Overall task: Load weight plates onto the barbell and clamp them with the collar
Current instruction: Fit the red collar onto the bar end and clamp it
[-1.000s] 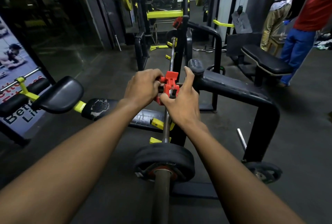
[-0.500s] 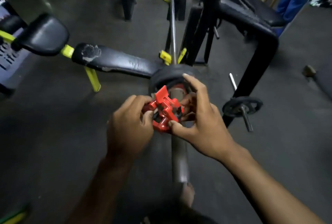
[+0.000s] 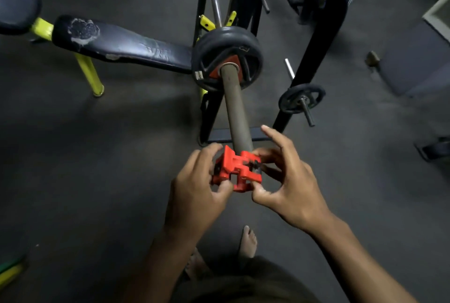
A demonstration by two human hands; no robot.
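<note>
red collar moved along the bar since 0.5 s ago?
Yes. The red collar sat right next to the weight plate then; now it is at the near end of the barbell sleeve, with bare sleeve between it and the plate.

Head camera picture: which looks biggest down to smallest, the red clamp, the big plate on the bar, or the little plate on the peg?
1. Big plate.
2. and 3. Red clamp and little plate look about alike; the clamp is nearer the camera, so I won't rank them.

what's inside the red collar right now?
The near end of the barbell sleeve enters the red collar, held by left hand and right hand. The sleeve's tip and the bore are covered.
</note>
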